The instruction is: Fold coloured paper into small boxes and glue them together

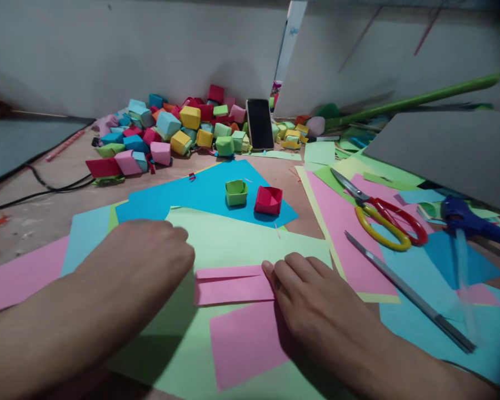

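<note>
A pink paper (233,289) lies folded lengthwise on a pale green sheet (241,236), its upper flap slightly raised. At its right end, my right hand (304,289) is closed, with thumb and fingertips gripping the paper. My left hand (150,250) hovers by the paper's left end, curled into a fist; its inner side is hidden, so I cannot see whether anything is in it. Below the folded piece is a flat pink sheet (245,344), partly under my right hand. Beyond my hands, a small green paper box (236,193) and a red paper box (269,201) sit open-topped.
Many colored paper cubes (175,130) are heaped along the wall beside a leaning phone (260,125). On the right lie scissors (383,219), a slim grey metal blade (404,286) and a blue-handled tool (475,219). A black cable (50,189) crosses the left side.
</note>
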